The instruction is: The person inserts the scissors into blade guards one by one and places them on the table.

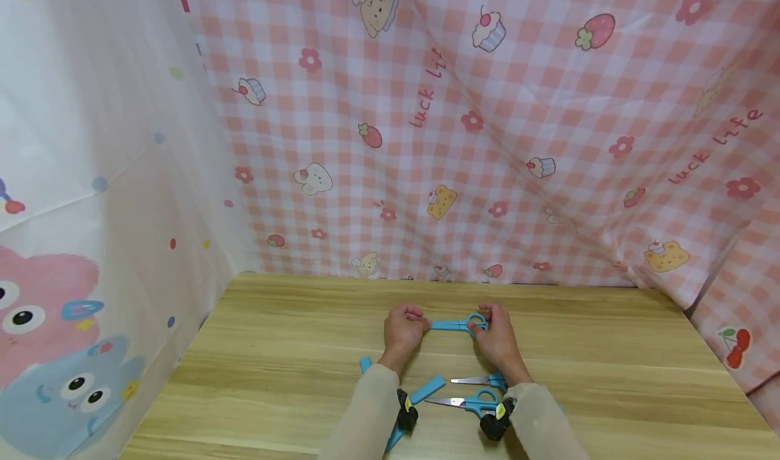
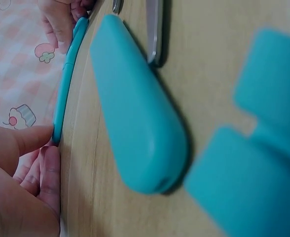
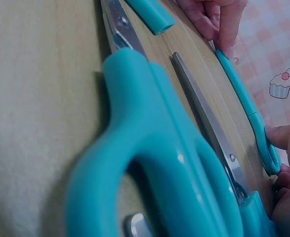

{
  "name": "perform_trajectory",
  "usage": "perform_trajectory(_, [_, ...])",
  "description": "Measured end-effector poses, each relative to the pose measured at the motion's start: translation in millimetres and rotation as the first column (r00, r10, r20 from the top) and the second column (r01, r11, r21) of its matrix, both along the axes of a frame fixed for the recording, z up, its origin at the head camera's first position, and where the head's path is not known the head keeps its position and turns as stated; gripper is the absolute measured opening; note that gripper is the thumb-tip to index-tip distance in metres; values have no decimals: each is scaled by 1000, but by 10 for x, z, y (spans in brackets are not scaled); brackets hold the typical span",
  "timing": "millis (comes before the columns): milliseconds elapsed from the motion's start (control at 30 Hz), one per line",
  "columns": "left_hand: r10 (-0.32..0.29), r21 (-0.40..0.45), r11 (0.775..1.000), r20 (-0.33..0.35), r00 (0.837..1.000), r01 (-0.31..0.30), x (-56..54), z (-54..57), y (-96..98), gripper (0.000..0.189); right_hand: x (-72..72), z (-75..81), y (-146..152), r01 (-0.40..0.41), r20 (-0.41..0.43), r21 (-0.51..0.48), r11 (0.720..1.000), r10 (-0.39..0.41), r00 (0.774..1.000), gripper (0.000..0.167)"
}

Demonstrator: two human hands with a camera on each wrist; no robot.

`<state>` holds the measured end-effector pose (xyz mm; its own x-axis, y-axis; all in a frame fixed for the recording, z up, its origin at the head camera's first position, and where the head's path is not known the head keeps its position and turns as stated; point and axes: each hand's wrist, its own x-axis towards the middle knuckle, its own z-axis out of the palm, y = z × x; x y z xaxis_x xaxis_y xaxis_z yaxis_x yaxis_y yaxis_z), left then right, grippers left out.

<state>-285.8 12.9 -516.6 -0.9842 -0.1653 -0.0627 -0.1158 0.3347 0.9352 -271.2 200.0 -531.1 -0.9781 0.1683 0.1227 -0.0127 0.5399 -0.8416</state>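
Observation:
Above the far part of the table, both hands hold a pair of blue scissors (image 1: 478,322) lying level, with a blue blade cover (image 1: 446,325) over its blades. My left hand (image 1: 403,332) pinches the closed tip of the cover between thumb and fingers, as the left wrist view also shows. On the other side my right hand (image 1: 498,339) grips the handle loops, its thumb (image 3: 280,136) pressed against them. Cover and handle meet at a thin seam in the right wrist view. The blades are hidden inside.
Nearer the body lie two uncovered scissors, one (image 1: 477,381) behind the other (image 1: 468,402), blades pointing left. Loose blue blade covers, one slanted (image 1: 428,389) and one farther left (image 1: 365,364), rest by the left forearm. A checked cloth (image 1: 426,243) hangs behind the wooden table (image 1: 292,338).

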Motion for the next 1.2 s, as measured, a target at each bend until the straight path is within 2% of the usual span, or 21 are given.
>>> perform_trajectory(200, [-8, 12, 1000, 10, 1000, 8, 8, 14, -4, 16, 1, 7, 6, -11, 9, -14, 1000, 11, 1000, 39])
perform_trajectory(300, [-23, 26, 999, 4, 1000, 22, 10, 11, -8, 18, -3, 4, 22, -9, 43, -13, 1000, 10, 999, 40])
perform_trajectory(633, [-60, 37, 998, -2, 998, 60, -5, 4, -30, 32, -11, 74, 47, 6, 97, -37, 999, -2, 995, 42])
perform_trajectory(900, [-93, 89, 992, 17, 996, 91, 10, 24, -61, 41, -10, 110, 116, -25, 157, -84, 996, 38, 987, 50])
perform_trajectory(1200, [-123, 151, 982, 52, 991, 114, 16, 44, -101, 45, 51, 185, 162, -31, 157, -85, 996, 44, 987, 51])
